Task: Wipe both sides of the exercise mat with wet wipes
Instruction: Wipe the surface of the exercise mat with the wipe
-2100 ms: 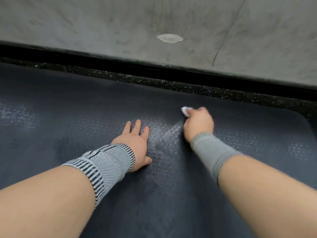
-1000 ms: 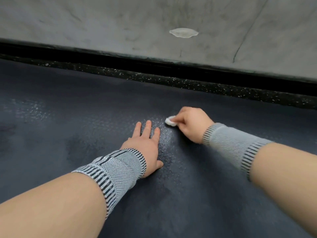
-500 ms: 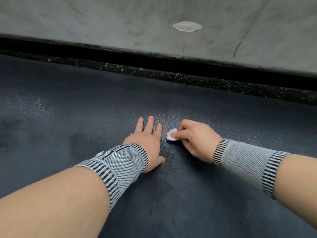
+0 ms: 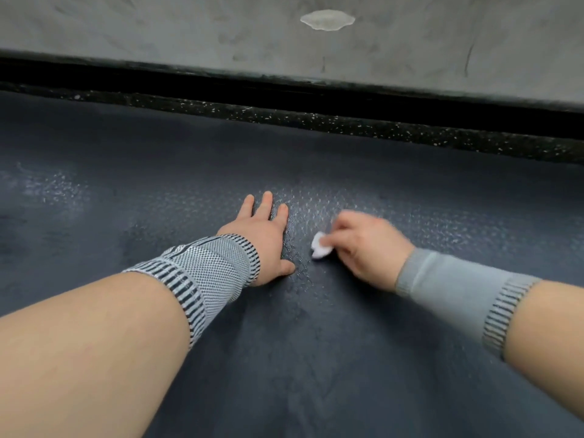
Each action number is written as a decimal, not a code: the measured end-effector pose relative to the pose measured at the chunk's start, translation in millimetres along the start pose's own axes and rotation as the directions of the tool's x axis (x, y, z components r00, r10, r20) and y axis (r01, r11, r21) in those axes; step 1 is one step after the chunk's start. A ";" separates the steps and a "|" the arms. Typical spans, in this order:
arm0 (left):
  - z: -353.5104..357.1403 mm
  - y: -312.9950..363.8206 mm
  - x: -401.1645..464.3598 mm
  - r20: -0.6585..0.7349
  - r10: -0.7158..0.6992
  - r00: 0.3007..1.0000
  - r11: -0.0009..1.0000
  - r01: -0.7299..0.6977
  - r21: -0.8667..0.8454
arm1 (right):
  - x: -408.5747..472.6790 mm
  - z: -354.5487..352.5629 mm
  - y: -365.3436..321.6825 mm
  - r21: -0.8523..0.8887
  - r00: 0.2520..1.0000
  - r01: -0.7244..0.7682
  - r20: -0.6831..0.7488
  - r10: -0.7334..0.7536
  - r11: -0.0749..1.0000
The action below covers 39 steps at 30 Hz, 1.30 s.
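Fingers [image 4: 339,224] of my right hand [image 4: 366,245] are curling round a small white wet wipe [image 4: 320,245], pinching the wadded piece and holding it down on the exercise mat [image 4: 316,358], while the fingers [image 4: 267,200] of my left hand [image 4: 260,235] are lying straight and flat on the mat, gripping nothing. I am seeing the mat as a dark blue-grey sheet filling most of the view, with a fine raised diamond texture that is glinting wetly around and beyond both hands and in a paler patch far off to the left; nearer to me its surface is looking dull and smudged. Its far edge is running along a strip of black speckled flooring [image 4: 347,121], and behind that a grey wall [image 4: 158,23] with a pale patch [image 4: 327,19] is rising. Compared with half a second ago, my right hand is sitting slightly farther from the left one, so that a gap of bare mat is now showing between the wipe and my left fingers, and the hand is blurring a little; a second ago it was working farther up the mat, beyond my left fingertips. My left hand is staying planted on the same spot. Both forearms are reaching forward from the bottom corners, each wearing a knitted grey wrist sleeve [image 4: 202,279], the left palm pressing down, the right wrist turning inward with its knuckles up.
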<state>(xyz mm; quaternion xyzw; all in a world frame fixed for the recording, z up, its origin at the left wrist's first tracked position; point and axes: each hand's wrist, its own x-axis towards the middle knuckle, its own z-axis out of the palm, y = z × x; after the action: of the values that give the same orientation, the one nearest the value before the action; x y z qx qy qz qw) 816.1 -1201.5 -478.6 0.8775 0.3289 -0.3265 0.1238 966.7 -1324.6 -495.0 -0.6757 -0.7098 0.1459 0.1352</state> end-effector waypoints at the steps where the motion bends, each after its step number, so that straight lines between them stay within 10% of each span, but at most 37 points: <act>1: -0.6 0.6 -0.1 0.000 -0.001 1.000 1.000 0.001 0.002 | 5.8 -5.5 12.7 -0.060 0.991 -0.126 -0.044 0.124 0.990; 5: -1.5 1.6 -1.2 -0.008 -0.002 1.000 1.000 0.002 0.018 | 38.0 -5.0 31.0 -0.020 0.736 -0.652 -0.257 0.626 0.758; 9: -1.8 -0.5 -2.7 -0.014 0.002 1.000 1.000 -0.001 0.025 | 12.5 24.6 -38.7 -0.001 0.956 -0.293 -0.012 0.293 0.956; 13: -4.1 -1.9 -4.3 -0.010 -0.004 1.000 1.000 0.005 0.013 | -14.4 5.3 -17.1 -0.086 0.982 -0.175 0.059 0.181 0.981; 18: -3.7 3.0 -5.1 -0.033 -0.019 0.999 0.999 0.020 0.036 | 7.3 -4.4 16.3 -0.048 0.690 -0.712 -0.232 0.685 0.701; 23: -1.1 3.5 -8.9 -0.069 -0.023 0.997 1.000 0.024 0.017 | -21.3 33.3 -83.6 0.008 0.975 -0.216 0.060 0.215 0.976; 27: 11.0 0.5 -16.2 -0.148 -0.032 0.988 0.995 0.018 -0.095 | -45.6 14.9 -42.7 -0.099 0.953 -0.279 0.093 0.288 0.955; 31: 29.5 3.4 -29.3 -0.281 -0.063 0.958 0.988 0.020 -0.153 | -30.6 9.8 -19.2 -0.061 0.689 -0.720 -0.182 0.701 0.691; 36: 44.8 -9.5 -44.7 -0.299 -0.025 0.954 0.987 -0.024 -0.158 | -29.2 48.1 -123.3 -0.015 0.952 -0.290 0.098 0.290 0.957; 39: 56.9 -21.5 -60.3 -0.283 0.031 0.959 0.993 -0.063 -0.104 | -51.7 35.7 -103.7 -0.025 0.969 -0.153 0.191 0.155 0.988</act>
<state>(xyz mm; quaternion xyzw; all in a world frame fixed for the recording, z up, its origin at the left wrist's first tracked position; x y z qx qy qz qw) 739.6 -1239.8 -482.3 0.9142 0.3398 -0.1766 0.1327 860.0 -1381.7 -487.3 -0.7122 -0.6657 0.2170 0.0510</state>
